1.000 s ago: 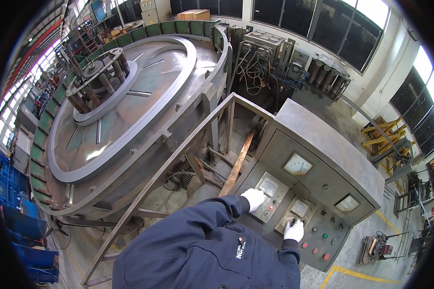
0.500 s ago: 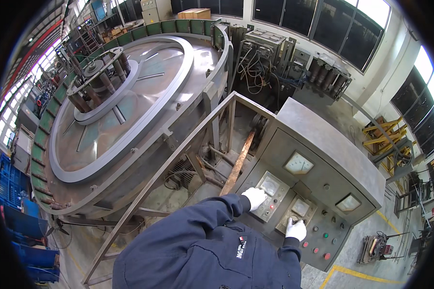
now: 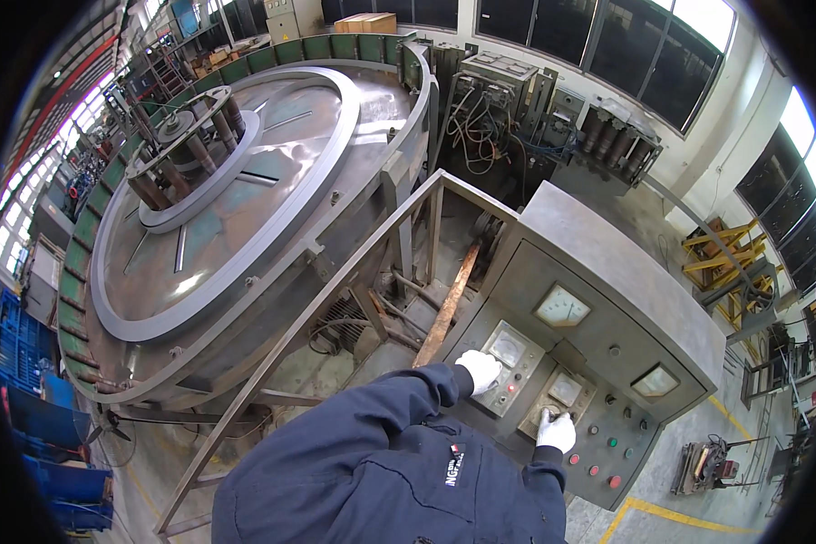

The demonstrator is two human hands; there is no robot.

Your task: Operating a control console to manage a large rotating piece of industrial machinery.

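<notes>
My left hand (image 3: 480, 371), in a white glove, is closed at the lower left edge of a control module with a square dial (image 3: 508, 346); what its fingers grip is hidden. My right hand (image 3: 557, 432), gloved in white too, pinches a small dark knob (image 3: 546, 416) below the dial of a second module (image 3: 566, 390). Both modules sit on the sloping front of a grey control cabinet (image 3: 598, 340). Beyond it at the left lies a large round metal turntable (image 3: 236, 245) with raised grey rings and radial slots.
A metal frame rail (image 3: 335, 313) runs between me and the turntable, with a wooden plank (image 3: 451, 308) behind the cabinet. Red and green buttons (image 3: 613, 442) line the cabinet's lower right. A wheeled machine (image 3: 703, 467) stands on the floor at right, near yellow steelwork (image 3: 730, 263).
The turntable has turned, seemingly counterclockwise: its slots and shiny patches lie in different places. Both hands stay almost where they were on the control modules.
</notes>
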